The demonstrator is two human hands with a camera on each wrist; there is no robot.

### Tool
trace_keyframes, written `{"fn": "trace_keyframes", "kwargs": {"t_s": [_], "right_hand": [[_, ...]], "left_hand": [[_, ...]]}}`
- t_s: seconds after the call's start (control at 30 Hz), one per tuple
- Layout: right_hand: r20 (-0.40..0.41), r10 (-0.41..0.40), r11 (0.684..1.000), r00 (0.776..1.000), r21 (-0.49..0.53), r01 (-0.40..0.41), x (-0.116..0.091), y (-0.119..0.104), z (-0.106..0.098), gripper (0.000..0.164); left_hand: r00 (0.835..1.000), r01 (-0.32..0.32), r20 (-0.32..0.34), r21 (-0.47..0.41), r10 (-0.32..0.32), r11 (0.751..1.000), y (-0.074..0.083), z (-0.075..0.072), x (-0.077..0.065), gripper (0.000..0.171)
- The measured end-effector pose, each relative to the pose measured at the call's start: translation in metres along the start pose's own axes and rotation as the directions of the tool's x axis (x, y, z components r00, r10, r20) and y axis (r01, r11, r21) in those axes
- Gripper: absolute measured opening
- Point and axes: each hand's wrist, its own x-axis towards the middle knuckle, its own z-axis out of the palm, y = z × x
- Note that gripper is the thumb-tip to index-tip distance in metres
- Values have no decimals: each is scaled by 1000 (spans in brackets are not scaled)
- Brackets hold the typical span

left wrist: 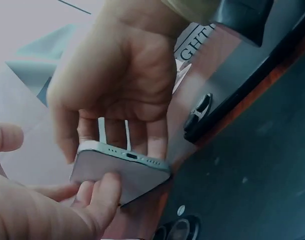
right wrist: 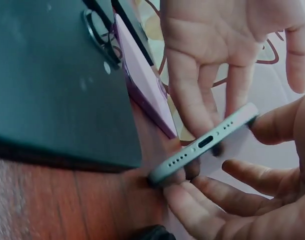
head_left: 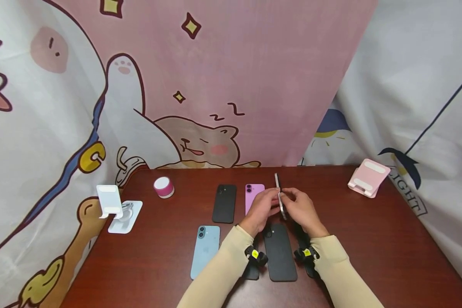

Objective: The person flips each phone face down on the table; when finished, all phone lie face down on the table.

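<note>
A slim phone [head_left: 282, 207] stands on edge between my two hands, its charging port showing in both wrist views. My right hand [head_left: 302, 209] holds it, the thumb at one long side and the fingers at the other in the right wrist view. Fingertips of my left hand [head_left: 259, 209] touch the phone's flat face, while the left thumb stays apart from it. Just below the hands lies a black phone [head_left: 280, 252]. Behind the left hand, a purple phone [head_left: 254, 193] is partly hidden. Dark phones under both wrists are mostly covered.
Left of the hands lie a light blue phone [head_left: 205, 252] and another black phone [head_left: 224, 204]. A white stand [head_left: 125, 217] and a pink-and-white round container [head_left: 164, 187] occupy the left side. At the far right is a pink stand [head_left: 369, 177]. Printed cloth hangs behind the table.
</note>
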Motion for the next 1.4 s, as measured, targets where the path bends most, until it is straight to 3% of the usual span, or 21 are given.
{"fn": "trace_keyframes", "kwargs": {"t_s": [0.3, 0.47, 0.57, 0.7, 0.8, 1.03, 1.23, 1.4], "right_hand": [[-54, 14, 999, 998, 50, -11, 0, 5, 0, 43], [-75, 26, 999, 997, 46, -23, -1, 6, -4, 41], [-85, 30, 999, 996, 44, -26, -2, 4, -5, 41], [-122, 21, 997, 992, 73, -12, -6, -3, -10, 38], [-146, -1, 995, 989, 102, 16, -9, -12, -14, 37], [-134, -38, 984, 990, 165, 60, -17, -30, -14, 37], [-153, -19, 980, 988, 194, 49, -15, -29, -14, 37], [-149, -12, 987, 989, 156, 36, -12, -21, -15, 40]], "left_hand": [[998, 40, 44, 130, -46, 991, -7, 2, 0, 55], [995, 56, 69, 159, -67, 986, -8, 2, 1, 56], [997, 35, 60, 143, -44, 989, -9, 1, 1, 54], [999, 4, -38, 50, -2, 999, -11, -3, 0, 50], [996, 10, -88, -40, -13, 999, -9, -10, -2, 48], [998, 53, -12, -99, -55, 994, -7, -20, -6, 38], [999, 27, -29, -104, -30, 994, -5, -23, -7, 41], [999, 4, -44, -69, -7, 998, -5, -26, -6, 47]]}}
